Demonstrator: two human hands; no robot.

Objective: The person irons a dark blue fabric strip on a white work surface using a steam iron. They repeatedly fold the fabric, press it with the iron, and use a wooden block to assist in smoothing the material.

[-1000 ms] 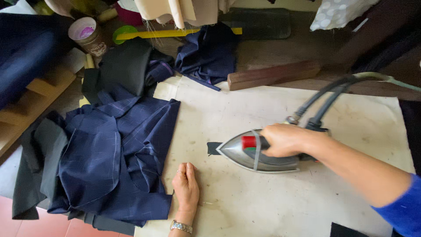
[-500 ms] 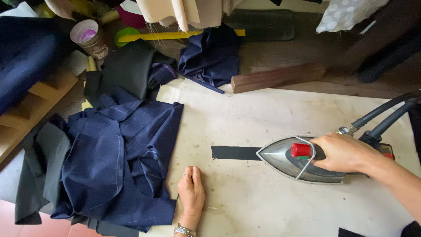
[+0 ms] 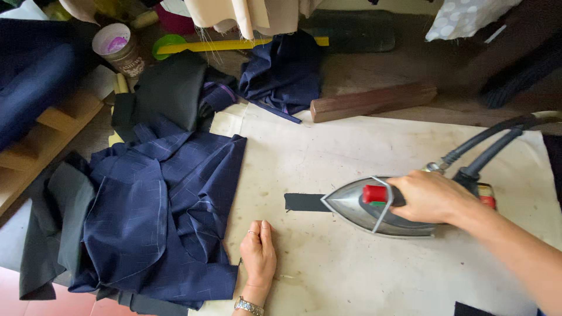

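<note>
Pressing a dark strip with the steam iron

My right hand (image 3: pixel 433 198) has its grip wrapped round the steam iron (image 3: pixel 363 206) over the black fabric strip (image 3: pixel 303 202) mid-counter; my left hand (image 3: pixel 258 253) lies flat, fingers together, at 7 o'clock, beside the navy garment (image 3: pixel 158 216).

Tailoring workshop, steam iron (image 3: pixel 374 206) on pressing table (image 3: pixel 363 146), navy suit fabric (image 3: pixel 158 216) piled

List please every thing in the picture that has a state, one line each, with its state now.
Iron: flat on the black strip, gripped by the right hand.
Black strip: lies flat, one end under the iron.
Left hand: palm down on the pressing cloth, fingers together.
Navy garment: crumpled, partly over the cloth's edge.
Tin: upright, lidded.
Wooden block: lying flat.
</note>
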